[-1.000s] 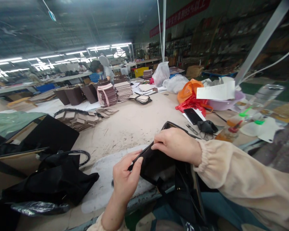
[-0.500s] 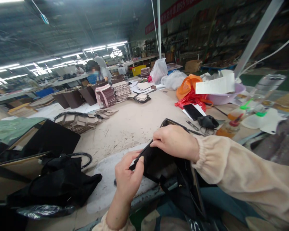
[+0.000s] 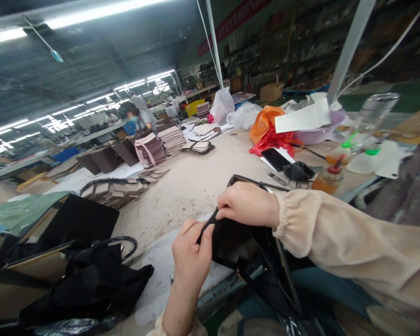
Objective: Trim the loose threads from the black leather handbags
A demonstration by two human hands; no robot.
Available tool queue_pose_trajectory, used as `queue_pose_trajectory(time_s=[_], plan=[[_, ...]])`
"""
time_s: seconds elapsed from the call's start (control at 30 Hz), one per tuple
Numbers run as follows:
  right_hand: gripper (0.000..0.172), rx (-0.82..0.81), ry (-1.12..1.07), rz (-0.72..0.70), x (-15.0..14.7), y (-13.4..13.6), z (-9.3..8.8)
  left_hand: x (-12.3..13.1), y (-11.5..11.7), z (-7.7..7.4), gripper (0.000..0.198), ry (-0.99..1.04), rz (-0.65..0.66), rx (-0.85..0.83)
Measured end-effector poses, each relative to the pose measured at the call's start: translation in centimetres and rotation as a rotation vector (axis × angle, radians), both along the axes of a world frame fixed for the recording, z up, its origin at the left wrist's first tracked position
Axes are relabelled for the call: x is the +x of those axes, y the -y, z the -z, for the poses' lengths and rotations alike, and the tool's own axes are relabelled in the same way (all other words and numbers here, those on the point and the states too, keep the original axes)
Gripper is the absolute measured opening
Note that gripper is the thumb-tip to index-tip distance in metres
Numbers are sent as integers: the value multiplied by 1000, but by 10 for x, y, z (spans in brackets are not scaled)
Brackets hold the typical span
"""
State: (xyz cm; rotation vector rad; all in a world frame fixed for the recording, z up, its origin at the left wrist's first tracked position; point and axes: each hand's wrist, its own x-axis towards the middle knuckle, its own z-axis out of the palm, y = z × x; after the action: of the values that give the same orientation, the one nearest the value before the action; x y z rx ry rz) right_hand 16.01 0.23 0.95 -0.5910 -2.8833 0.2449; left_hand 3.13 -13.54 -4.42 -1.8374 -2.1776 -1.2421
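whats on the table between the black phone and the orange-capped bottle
In the head view, a crumpled black cloth and small scissors lie between the black phone and the orange-capped bottle.

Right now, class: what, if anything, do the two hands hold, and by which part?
Both hold one black bag. The left hand pinches its upper edge; the right hand has its grip on the same edge, further along.
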Motion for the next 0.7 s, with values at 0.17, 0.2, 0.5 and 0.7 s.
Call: queue_pose_trajectory(time_s=[0.17,0.2,0.5,0.7], plan=[[18,-11,1,-47,10,-16,2,-1,-3,4,18,35,-38,46],[18,-9,-4,-39,12,-18,2,-2,-3,4,18,35,-40,46],[24,-40,-17,57,12,-18,1,1,-4,2,20,55,-31,38],[27,-41,-6,89,10,-19,1,-3,-2,4,15,20,-13,2]])
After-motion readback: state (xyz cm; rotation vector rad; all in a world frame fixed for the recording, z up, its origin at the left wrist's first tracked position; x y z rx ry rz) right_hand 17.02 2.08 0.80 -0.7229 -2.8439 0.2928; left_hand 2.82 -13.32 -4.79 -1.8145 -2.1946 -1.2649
